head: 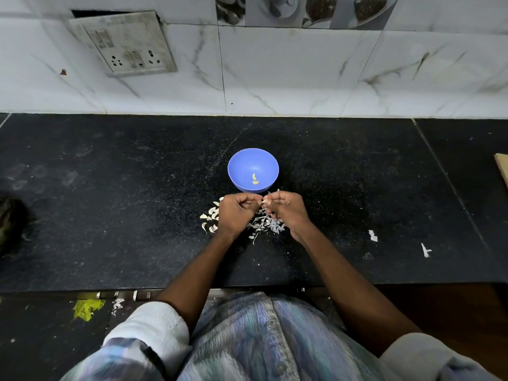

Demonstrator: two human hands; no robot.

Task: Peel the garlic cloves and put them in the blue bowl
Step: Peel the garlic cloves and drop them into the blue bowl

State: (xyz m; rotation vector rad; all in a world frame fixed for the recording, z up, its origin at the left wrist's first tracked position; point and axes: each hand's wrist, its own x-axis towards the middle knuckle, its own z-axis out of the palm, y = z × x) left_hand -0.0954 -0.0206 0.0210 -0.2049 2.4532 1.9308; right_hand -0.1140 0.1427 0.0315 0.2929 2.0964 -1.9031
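Just in front of the blue bowl (253, 170), the left hand (237, 213) and right hand (286, 210) meet with fingers curled, pinching one garlic clove (264, 201) between them above the counter (110, 204). Two peeled cloves (254, 179) lie in the bowl; unpeeled cloves (210, 220) sit left, skins (265, 224) beneath. Judgement: strip with fingertips, keep hands low, drop skin short of the bowl.

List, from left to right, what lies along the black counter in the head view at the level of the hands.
Unpeeled cloves → left hand → right hand → white scrap → second scrap.
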